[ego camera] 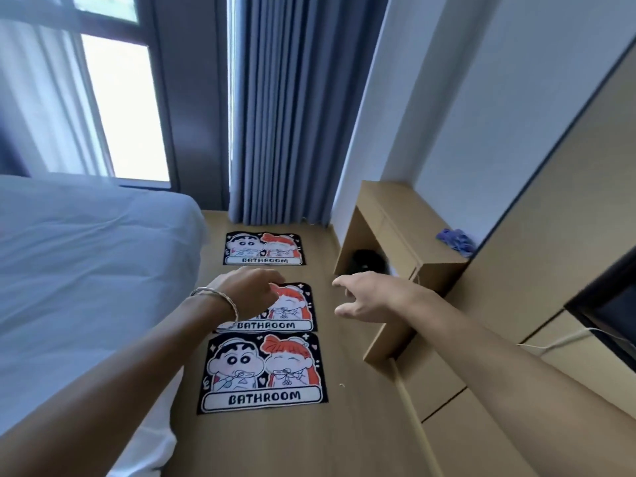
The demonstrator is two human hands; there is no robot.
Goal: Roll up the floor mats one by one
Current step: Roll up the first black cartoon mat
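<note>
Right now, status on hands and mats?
Left hand, right hand: empty, raised. Black cartoon BATHROOM floor mats flat, unrolled: near mat, middle mat, far mat. Nothing on them.

Overexposed window (124, 108) daylight, wide-angle edge distortion.

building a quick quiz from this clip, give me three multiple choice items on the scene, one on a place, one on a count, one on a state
1. Which side of the mats is the bed on? A left B right C beyond them
2. How many mats lie on the floor? A two B three C four
3. The mats are: A all flat B one rolled C all rolled
Key: 1 A, the bed fills the left of the view. 2 B, three lie in a row. 3 A, none shows a roll.
</note>
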